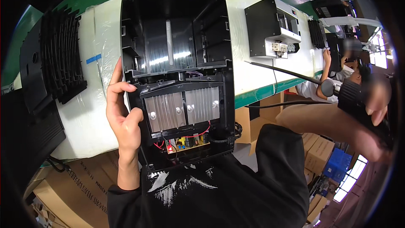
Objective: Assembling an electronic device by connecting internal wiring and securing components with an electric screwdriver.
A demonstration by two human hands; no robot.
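**Housing (168,46) lies lengthwise before us, braced at 8 o'clock**

The black housing lies on the white-covered bench (241,29), right in front of us, its open side facing up. Its long axis runs almost from 12 to 6 o'clock, the far end leaning slightly toward 11. The deep, bare bay points to 12; the end with the circuit board (190,142) points to 6 and comes up to our black shirt (236,194). Two ribbed metal plates (202,106) sit side by side between these ends, their ribs running roughly along the same axis. A round black cup (219,137) sits at 5 o'clock inside.

Our left hand (123,120) holds the housing's wall from its 8 o'clock side, fingers bent, one fingertip over the rim and the thumb close to it. Our right hand (378,109), just past 3 o'clock and well apart from the housing, is closed around a black tool (327,87); blur hides most of its fingers. The tool's thin shaft points between 9 and 10, its tip clear of the housing.

A stack of black panels (63,55) stands between 9 and 10, with blue tape (93,58) nearer us. A black-and-grey unit (262,25) stands at 2. A co-worker's white sleeve (307,89) shows at 3.
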